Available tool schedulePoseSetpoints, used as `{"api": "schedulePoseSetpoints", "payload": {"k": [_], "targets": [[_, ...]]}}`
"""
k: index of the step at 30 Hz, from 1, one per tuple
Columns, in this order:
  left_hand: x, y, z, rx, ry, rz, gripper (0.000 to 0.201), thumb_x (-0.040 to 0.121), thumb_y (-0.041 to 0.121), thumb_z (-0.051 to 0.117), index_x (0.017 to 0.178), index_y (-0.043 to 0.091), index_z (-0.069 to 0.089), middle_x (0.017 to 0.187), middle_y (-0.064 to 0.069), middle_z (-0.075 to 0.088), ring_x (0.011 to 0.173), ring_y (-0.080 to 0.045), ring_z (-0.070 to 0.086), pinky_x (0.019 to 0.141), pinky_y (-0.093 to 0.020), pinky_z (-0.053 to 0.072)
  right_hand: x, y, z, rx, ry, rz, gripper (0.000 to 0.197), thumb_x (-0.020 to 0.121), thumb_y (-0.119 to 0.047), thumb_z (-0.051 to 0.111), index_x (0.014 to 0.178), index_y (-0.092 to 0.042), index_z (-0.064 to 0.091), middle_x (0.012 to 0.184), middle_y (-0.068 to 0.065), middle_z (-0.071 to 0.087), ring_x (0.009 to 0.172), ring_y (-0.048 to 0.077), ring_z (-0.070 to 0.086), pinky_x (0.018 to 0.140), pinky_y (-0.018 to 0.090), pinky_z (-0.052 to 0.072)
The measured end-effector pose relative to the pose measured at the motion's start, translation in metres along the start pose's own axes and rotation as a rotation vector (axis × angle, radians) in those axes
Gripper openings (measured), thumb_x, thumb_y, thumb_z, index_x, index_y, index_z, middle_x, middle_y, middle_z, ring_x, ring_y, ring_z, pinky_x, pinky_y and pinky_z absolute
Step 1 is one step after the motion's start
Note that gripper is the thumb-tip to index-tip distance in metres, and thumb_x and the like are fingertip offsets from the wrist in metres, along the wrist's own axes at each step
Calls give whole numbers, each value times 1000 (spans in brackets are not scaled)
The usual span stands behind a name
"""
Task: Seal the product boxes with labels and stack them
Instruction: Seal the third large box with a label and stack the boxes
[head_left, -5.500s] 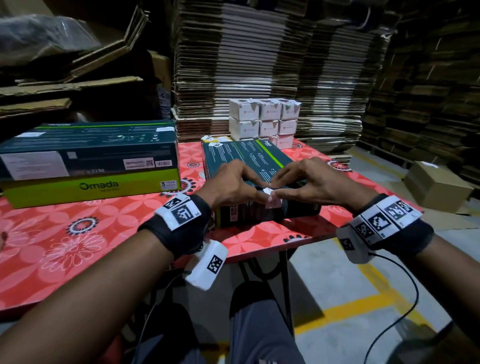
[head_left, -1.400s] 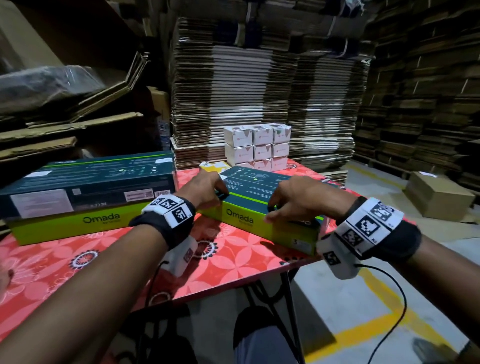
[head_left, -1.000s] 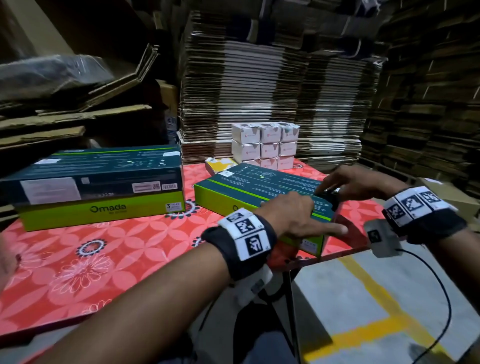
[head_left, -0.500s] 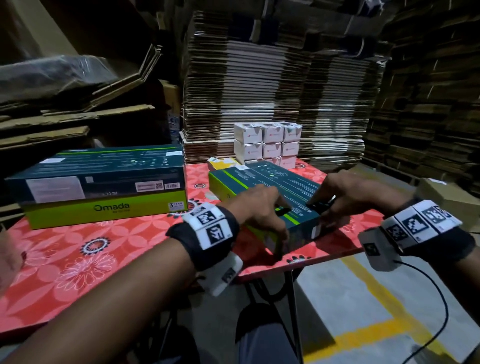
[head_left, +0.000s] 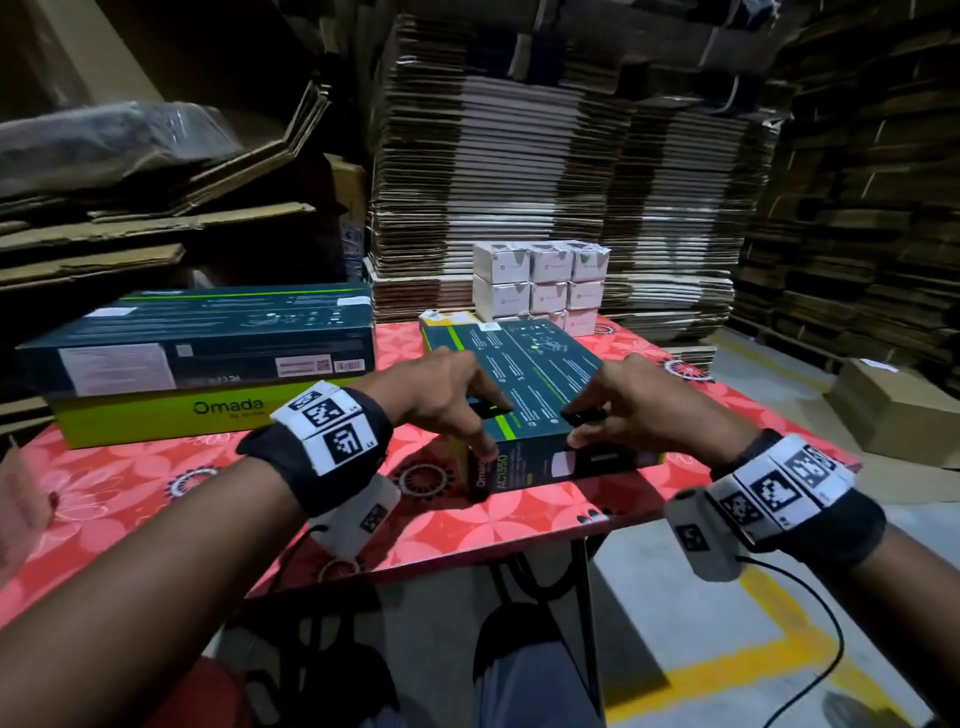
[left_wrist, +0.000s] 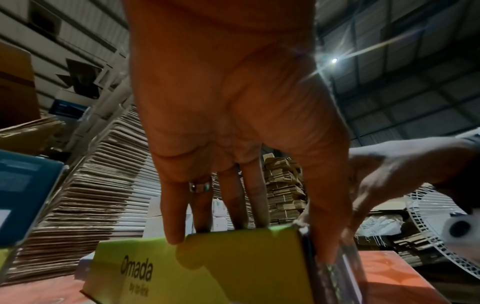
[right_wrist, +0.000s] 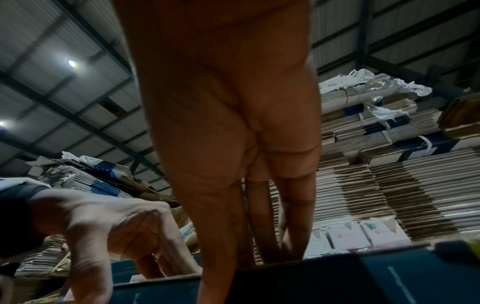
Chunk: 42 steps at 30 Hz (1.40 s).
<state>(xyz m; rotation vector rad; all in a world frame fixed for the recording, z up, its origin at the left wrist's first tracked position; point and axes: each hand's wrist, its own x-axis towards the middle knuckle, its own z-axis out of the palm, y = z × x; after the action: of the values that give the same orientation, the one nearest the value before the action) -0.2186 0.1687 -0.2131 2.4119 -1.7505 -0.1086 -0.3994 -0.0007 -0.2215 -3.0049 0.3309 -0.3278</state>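
Now both hands (head_left: 447, 395) have turned the box (head_left: 524, 374) end-on.

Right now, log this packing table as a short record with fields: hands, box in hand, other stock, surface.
left hand: left hand grips the near left corner of the Omada box, fingers on top, thumb down the end face
right hand: right hand grips the near right end of the same box
box in hand: lies flat, short end toward the person
other stock: two larger boxes stacked at left; small white boxes stacked behind
surface: red floral table
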Motion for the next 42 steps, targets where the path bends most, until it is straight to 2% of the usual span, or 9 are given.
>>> {"api": "schedulePoseSetpoints", "payload": {"k": [4,9,14,16,18,23,30,37,42], "targets": [[-3,-5,-3,-21,-14,-11,64,67,42,89,127,39,68,106,15,70,90,-8,61,72,-19,41,1,-1,6,21,20,-27,35,80,-36,84,108,-15,79,95,6,78,86,20,71,74,34,53],[1,5,-6,-8,-33,7,57,74,42,85,128,31,68,121,6,69,101,-15,64,73,-19,45,-12,24,-12,190,-26,36,53,69,-22,93,118,-32,75,108,-21,74,94,-11,67,88,19,55],[16,29,1,-88,-26,64,58,77,44,84,130,29,66,129,6,67,117,-16,61,94,-27,50,-22,54,-22,207,44,58,46,79,0,76,115,-29,77,105,-18,74,93,-8,68,84,20,59],[23,36,6,-109,-20,88,58,77,44,84,130,31,66,129,7,67,117,-16,61,100,-34,51,-22,58,-18,210,33,54,41,86,-4,72,117,-30,75,109,-19,72,99,-6,68,85,14,56],[30,41,11,-130,-17,98,60,77,42,84,132,29,65,130,6,67,117,-17,61,102,-37,51,-18,63,-12,230,27,59,30,93,-14,70,119,-28,73,115,-17,71,104,-1,67,93,23,56],[39,47,18,-179,20,69,59,77,41,83,132,27,65,127,5,68,113,-14,61,102,-37,50,-8,64,-1,186,68,65,24,96,-23,68,120,-27,73,114,-10,73,101,7,68,93,38,57],[42,47,21,-196,21,25,61,75,41,83,131,27,65,121,1,68,104,-18,63,94,-36,55,-9,62,-1,138,47,-28,34,93,-6,69,113,-32,77,108,-1,71,95,12,66,83,39,57],[36,49,21,-213,15,23,60,75,39,83,130,26,66,125,-3,66,108,-22,63,92,-38,57,-11,66,-7,146,88,-59,13,91,-12,74,100,-21,77,98,-4,73,94,9,69,81,38,59],[36,47,20,-233,8,21,59,75,41,83,130,27,66,123,0,65,106,-20,61,88,-36,57,-17,77,-8,145,122,-96,12,90,-19,76,99,-27,79,98,-6,68,92,7,66,78,36,58]]}}
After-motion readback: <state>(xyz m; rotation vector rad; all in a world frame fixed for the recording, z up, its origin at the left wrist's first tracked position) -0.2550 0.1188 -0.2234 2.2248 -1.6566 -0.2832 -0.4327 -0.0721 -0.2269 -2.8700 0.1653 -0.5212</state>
